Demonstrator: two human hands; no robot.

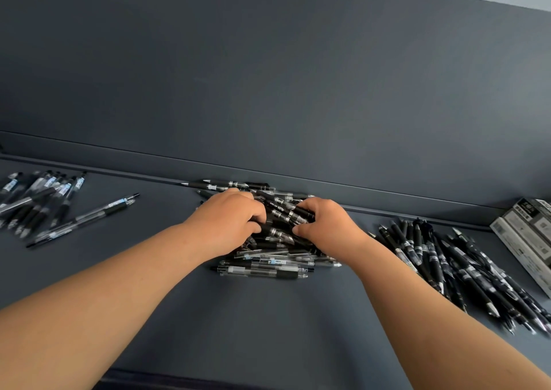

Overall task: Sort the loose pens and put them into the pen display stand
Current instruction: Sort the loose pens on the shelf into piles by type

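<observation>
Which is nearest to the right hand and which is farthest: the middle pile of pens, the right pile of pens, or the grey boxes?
1. The middle pile of pens: right under the right hand, fingers curled into it.
2. The right pile of pens: on the hand's right, apart from it.
3. The grey boxes: far right edge, beyond that pile.

I'm seeing a dark grey tabletop (268, 330) meeting a dark back panel (268, 76); grey printed cartons (526, 240) are lying at far right.
</observation>
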